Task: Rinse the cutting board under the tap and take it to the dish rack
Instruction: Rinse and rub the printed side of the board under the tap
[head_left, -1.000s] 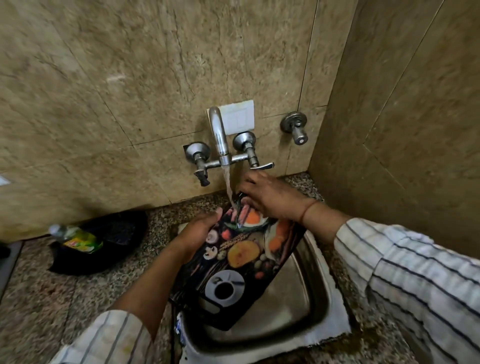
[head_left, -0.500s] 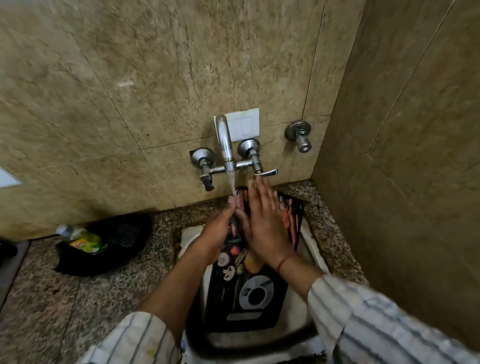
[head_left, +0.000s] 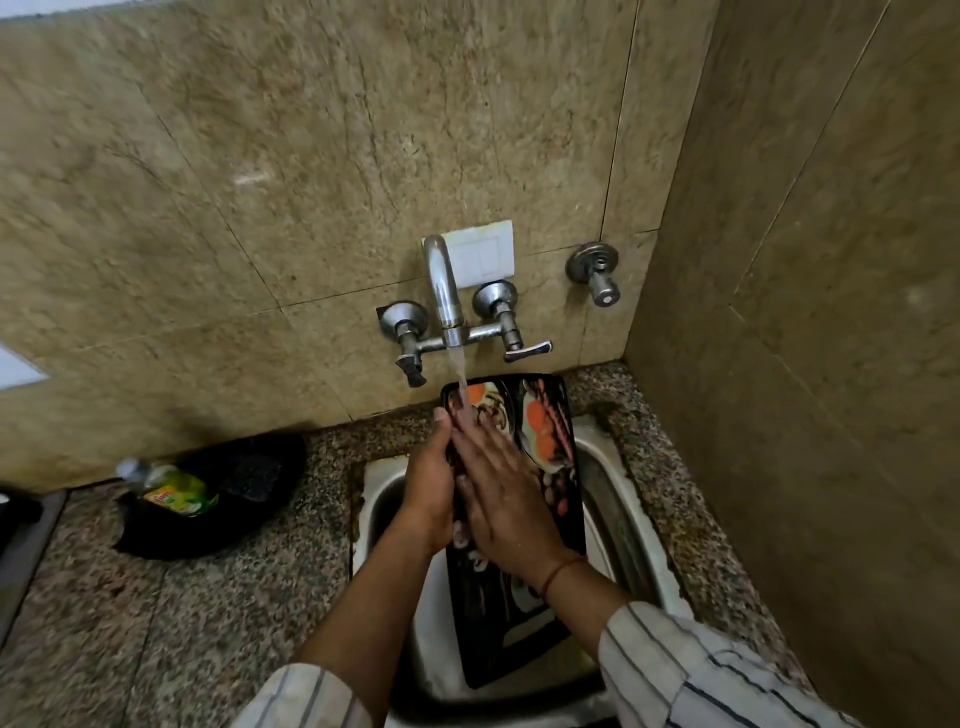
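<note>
A black cutting board (head_left: 548, 441) printed with food pictures stands tilted in the steel sink (head_left: 623, 519), its top edge under the tap (head_left: 444, 291). Water runs from the spout onto the board's upper left corner. My left hand (head_left: 428, 488) grips the board's left edge. My right hand (head_left: 504, 488) lies flat on the board's face with its fingers spread, fingertips in the stream. No dish rack is in view.
A green dish-soap bottle (head_left: 174, 491) lies in a black pan (head_left: 244, 483) on the speckled granite counter (head_left: 182, 623) to the left. A tiled wall (head_left: 805, 364) closes in on the right. A separate valve (head_left: 595, 273) sticks out of the back wall.
The board has swung from slanting across the sink to standing lengthwise under the tap. My right hand went from its top edge to lying flat on its face, sliding slightly down.
</note>
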